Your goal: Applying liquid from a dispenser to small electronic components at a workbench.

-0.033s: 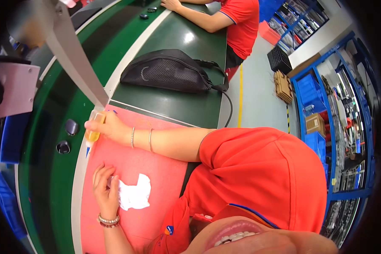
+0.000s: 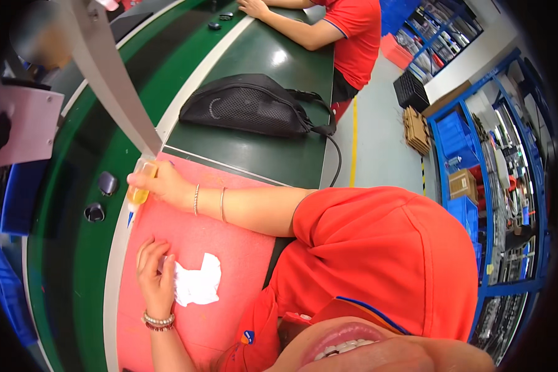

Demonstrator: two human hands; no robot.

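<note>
My right hand (image 2: 164, 185) is wrapped round a small clear squeeze bottle (image 2: 139, 193) of yellow liquid. The bottle's blue pointed nozzle (image 2: 130, 219) faces down, close to the edge of the pink mat (image 2: 229, 260). Below it, my left hand (image 2: 155, 276) has its fingers curled toward the thumb around something small that I cannot make out. Right beside the left thumb, a crumpled white cloth or tissue (image 2: 199, 282) lies on the mat.
Two small dark rounded items (image 2: 107, 184) sit on the green conveyor belt (image 2: 62, 273). A grey metal post (image 2: 121, 93) rises by the mat's far corner. A black mesh bag (image 2: 248, 105) rests on the dark green table (image 2: 273, 161). Another person (image 2: 353, 37) in red works beyond.
The whole view has shifted very slightly. Both hands keep nearly the same pose, and the bottle stays in my right hand with its nozzle a little plainer to see.
</note>
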